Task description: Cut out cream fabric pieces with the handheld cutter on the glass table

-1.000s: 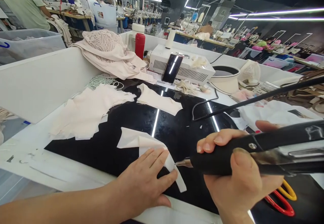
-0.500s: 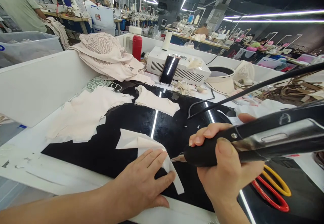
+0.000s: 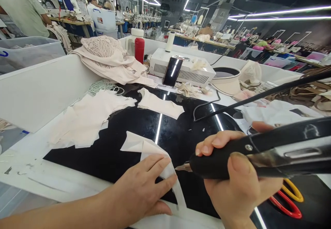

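While I have the right hand (image 3: pixel 243 184) wrapped around a black tool (image 3: pixel 212 165), its metal tip (image 3: pixel 183 167) just beside the pale cloth (image 3: pixel 148 148), my left hand (image 3: pixel 147 180), loosely spread, rests on that cloth near on the bench (image 3: pixel 116 163); farther left lies a fabric stack (image 3: pixel 88 118).

I see a bare left hand (image 3: pixel 147 180) and a bare right hand (image 3: pixel 240 184). Behind the left, the forearm (image 3: pixel 64 205) shows bare up from the wrist; below the right, the wrist (image 3: pixel 236 217) is bare too. The right thumb (image 3: pixel 240 163) has a broad, short nail, its neighbouring fingertips (image 3: pixel 216 142) rounded ones. The left nails I can't judge well.
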Available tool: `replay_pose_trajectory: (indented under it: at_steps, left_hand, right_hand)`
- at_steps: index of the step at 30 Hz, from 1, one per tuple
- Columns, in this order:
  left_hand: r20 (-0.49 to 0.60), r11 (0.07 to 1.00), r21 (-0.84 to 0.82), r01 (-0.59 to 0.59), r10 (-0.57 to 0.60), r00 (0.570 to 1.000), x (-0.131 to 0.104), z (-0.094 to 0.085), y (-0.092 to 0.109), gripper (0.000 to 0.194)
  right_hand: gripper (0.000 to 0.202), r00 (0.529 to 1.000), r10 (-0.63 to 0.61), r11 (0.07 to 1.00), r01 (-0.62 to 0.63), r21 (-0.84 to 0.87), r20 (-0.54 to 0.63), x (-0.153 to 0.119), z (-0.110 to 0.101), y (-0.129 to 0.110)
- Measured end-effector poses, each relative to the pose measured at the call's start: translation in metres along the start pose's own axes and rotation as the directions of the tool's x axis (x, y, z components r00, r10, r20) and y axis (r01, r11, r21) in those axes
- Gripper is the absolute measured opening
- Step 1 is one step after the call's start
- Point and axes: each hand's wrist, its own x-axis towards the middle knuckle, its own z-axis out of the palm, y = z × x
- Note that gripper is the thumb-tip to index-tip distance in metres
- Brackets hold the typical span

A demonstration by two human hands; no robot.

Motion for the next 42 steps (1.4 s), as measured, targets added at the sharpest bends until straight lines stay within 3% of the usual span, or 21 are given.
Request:
replay_pose_trajectory:
  at_steps: [12, 21, 26, 30, 36, 39, 42]
  left_hand:
    - [-0.021, 1.000, -0.015, -0.006, 0.006, 1.000, -0.002, 0.006, -0.001, 0.081]
    - [-0.005, 1.000, -0.007, -0.007, 0.007, 1.000, -0.002, 0.006, -0.001, 0.081]
    - [0.011, 1.000, -0.004, -0.006, 0.006, 1.000, -0.001, 0.006, -0.002, 0.079]
    - [0.012, 0.999, -0.029, -0.021, 0.021, 1.000, 0.000, -0.003, -0.003, 0.074]
    - [0.008, 0.995, -0.080, -0.064, 0.065, 0.998, 0.006, -0.034, -0.031, 0.026]
    - [0.078, 0.993, -0.082, -0.086, 0.093, 0.993, 0.005, -0.040, -0.052, 0.042]
    - [0.145, 0.995, -0.043, -0.087, 0.093, 0.985, 0.002, -0.040, -0.056, 0.056]
  right_hand:
    - [0.049, 1.000, 0.018, 0.999, -0.018, 0.029, 0.008, 0.003, 0.006, 0.016]
    - [0.048, 1.000, 0.012, 1.000, -0.012, 0.003, -0.028, 0.003, 0.002, 0.008]
    - [0.046, 1.000, 0.028, 0.999, -0.028, 0.017, 0.008, -0.002, 0.000, 0.008]
    - [0.046, 1.000, 0.012, 1.000, -0.012, 0.027, 0.015, -0.002, 0.000, 0.010]
    - [0.050, 1.000, 0.020, 1.000, -0.020, 0.004, 0.013, 0.007, -0.006, 0.017]
    - [0.051, 0.999, 0.028, 0.999, -0.029, -0.018, -0.021, 0.014, -0.008, 0.019]
    - [0.047, 0.998, 0.020, 1.000, -0.021, -0.023, -0.059, 0.020, -0.011, 0.014]
